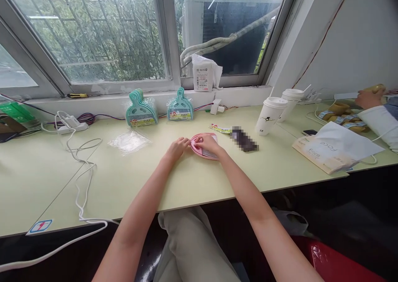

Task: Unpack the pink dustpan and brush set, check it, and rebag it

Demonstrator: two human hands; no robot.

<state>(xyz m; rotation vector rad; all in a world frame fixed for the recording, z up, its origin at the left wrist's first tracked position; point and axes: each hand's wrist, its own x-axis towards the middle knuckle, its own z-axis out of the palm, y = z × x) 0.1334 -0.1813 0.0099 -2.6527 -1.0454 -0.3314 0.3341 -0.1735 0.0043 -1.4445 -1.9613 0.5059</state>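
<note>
A pink dustpan and brush set [210,153] lies on the pale green table, its handle end pointing left. My left hand [178,147] has its fingers closed round the handle end. Over the upper middle of the set, my right hand [205,143] has its fingers bent in a pinch on the pink part. Behind stand a stack of wrapped teal sets [141,108] and another wrapped teal group [180,106]. Clear plastic bags [129,142] lie left of my hands. A printed label strip [220,128] is to the right.
White cables [90,166] cross the table's left side. Two white cups [270,116] stand at the back right, near a tissue pack [329,149]. A blurred dark object [244,139] lies beside the label strip. Another person's hand [370,96] is at the far right.
</note>
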